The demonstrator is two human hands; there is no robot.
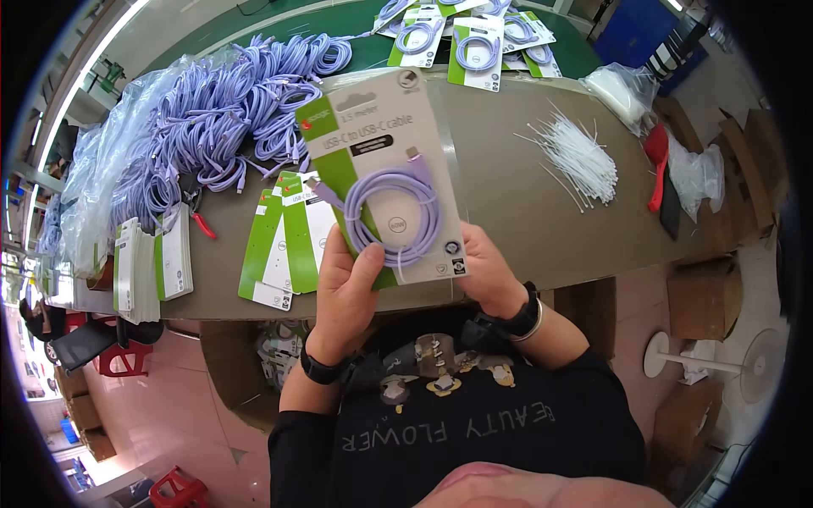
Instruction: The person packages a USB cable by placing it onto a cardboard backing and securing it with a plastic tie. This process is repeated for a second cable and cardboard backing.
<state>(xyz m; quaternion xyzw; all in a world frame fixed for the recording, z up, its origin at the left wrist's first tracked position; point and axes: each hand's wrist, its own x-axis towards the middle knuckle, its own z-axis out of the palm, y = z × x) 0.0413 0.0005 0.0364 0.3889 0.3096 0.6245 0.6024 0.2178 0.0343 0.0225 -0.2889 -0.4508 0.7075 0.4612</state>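
- Left hand [345,284] grips the lower left of a card [391,207], thumb in front; right hand [488,267] grasps its lower right edge, fingers partly hidden behind.
- The card, with a purple cable [432,207] coiled on its front, is held up above the near side of the desk [500,161].
- Step in hand, as I judge it: handling or checking the mounted cable; a white tie [401,261] seems to fasten it.
- The next move calls for a steady two-sided hold, without bending the card.
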